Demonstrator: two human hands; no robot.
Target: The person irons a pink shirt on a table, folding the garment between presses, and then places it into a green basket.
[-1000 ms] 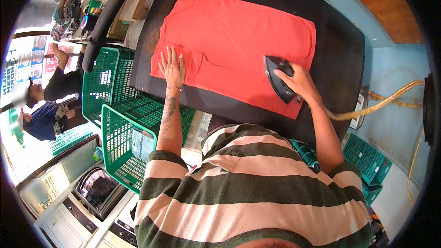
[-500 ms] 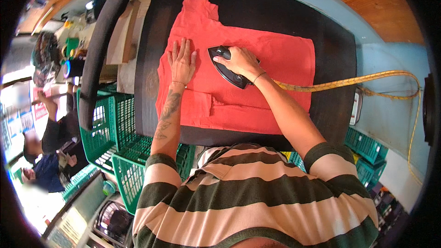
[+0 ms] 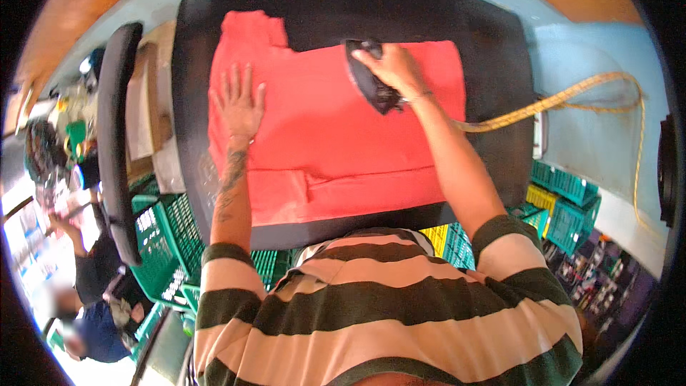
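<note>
A red T-shirt (image 3: 329,121) lies spread on the black ironing table (image 3: 493,78), one sleeve toward the far left and another folded part near its front edge. My left hand (image 3: 239,105) rests flat on the shirt's left part, fingers spread. My right hand (image 3: 395,70) is wrapped round the handle of a black iron (image 3: 371,89), which sits over the far edge of the shirt, right of its middle. The iron's soleplate is hidden beneath it. A yellow cord (image 3: 511,120) runs from behind my right wrist off to the right.
A narrow black padded arm (image 3: 118,143) stands left of the table. Green plastic crates (image 3: 161,243) are below it, with more teal crates (image 3: 572,221) at the right. A blue wall (image 3: 593,50) borders the right side. Two people (image 3: 100,314) are at the far left.
The iron has slid away from me and a little right across the shirt, in my right hand. My left hand stays flat on the cloth. The whole view has shifted.
</note>
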